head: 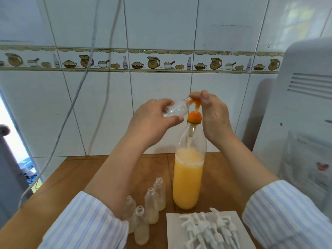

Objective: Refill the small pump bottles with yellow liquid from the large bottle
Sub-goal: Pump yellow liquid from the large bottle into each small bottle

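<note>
The small bottle (pixel 175 109) lies nearly sideways, mouth right, touching the orange pump spout (pixel 195 102) atop the large bottle (pixel 187 177). Your left hand (pixel 152 119) grips it; your right hand (pixel 213 114) pinches the pump head, nearer to press.

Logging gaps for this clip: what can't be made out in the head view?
- Small bottle: whether liquid is entering it; left hand covers its body.
- Pump head: the right hand hides its top.
- Fourth standing bottle: the left forearm hides part of it.
- White pump tops: bottom edge cuts them off, count unclear.
</note>
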